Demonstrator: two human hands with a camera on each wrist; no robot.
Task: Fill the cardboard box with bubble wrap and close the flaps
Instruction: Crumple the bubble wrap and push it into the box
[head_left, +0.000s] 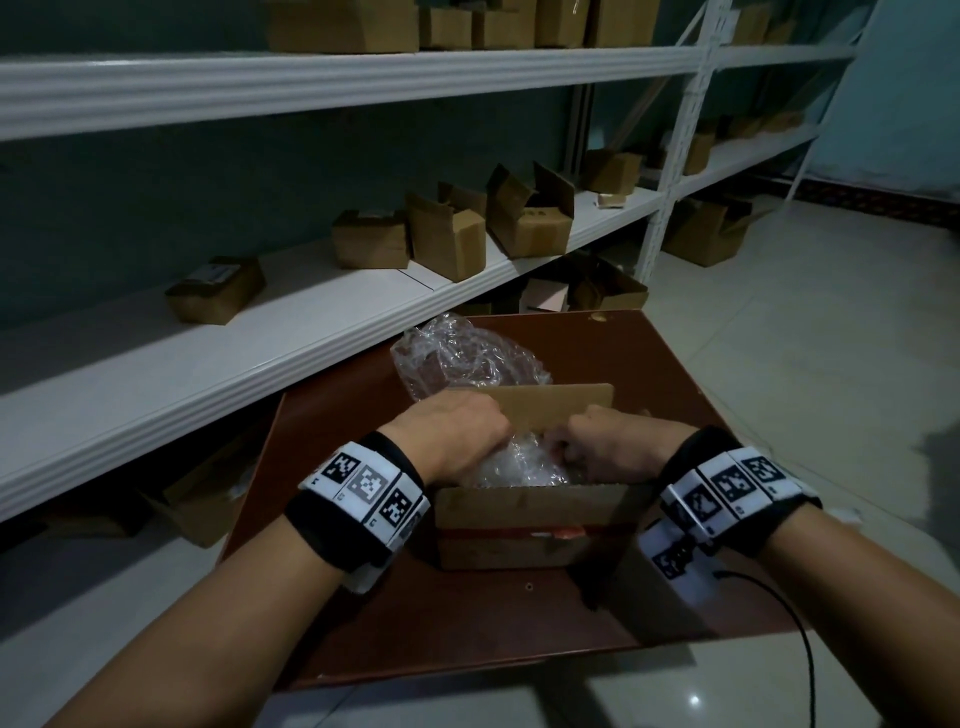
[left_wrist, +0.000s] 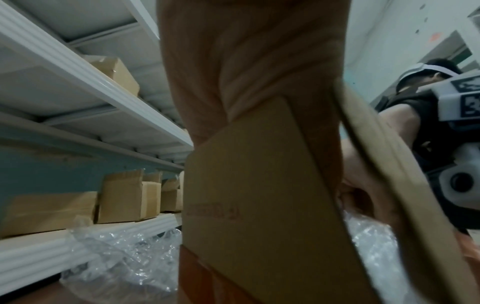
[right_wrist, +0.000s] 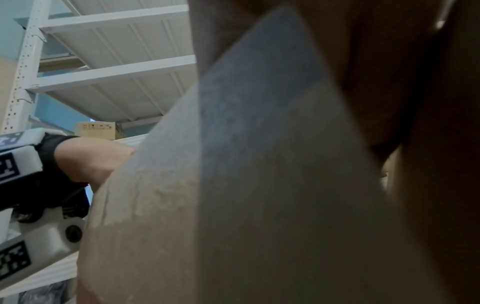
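The cardboard box (head_left: 524, 525) sits on the brown bench (head_left: 675, 395), its far flap (head_left: 558, 402) upright. Both hands reach into the open top: the left hand (head_left: 457, 431) and right hand (head_left: 610, 447) bear on the bubble wrap (head_left: 524, 462) inside, knuckles bent; whether the fingers pinch it I cannot tell. More bubble wrap (head_left: 462, 353) lies behind the box, beside white shelves (head_left: 260, 332)

Left hand (left_wrist: 246, 72) against cardboard flap (left_wrist: 259, 205)
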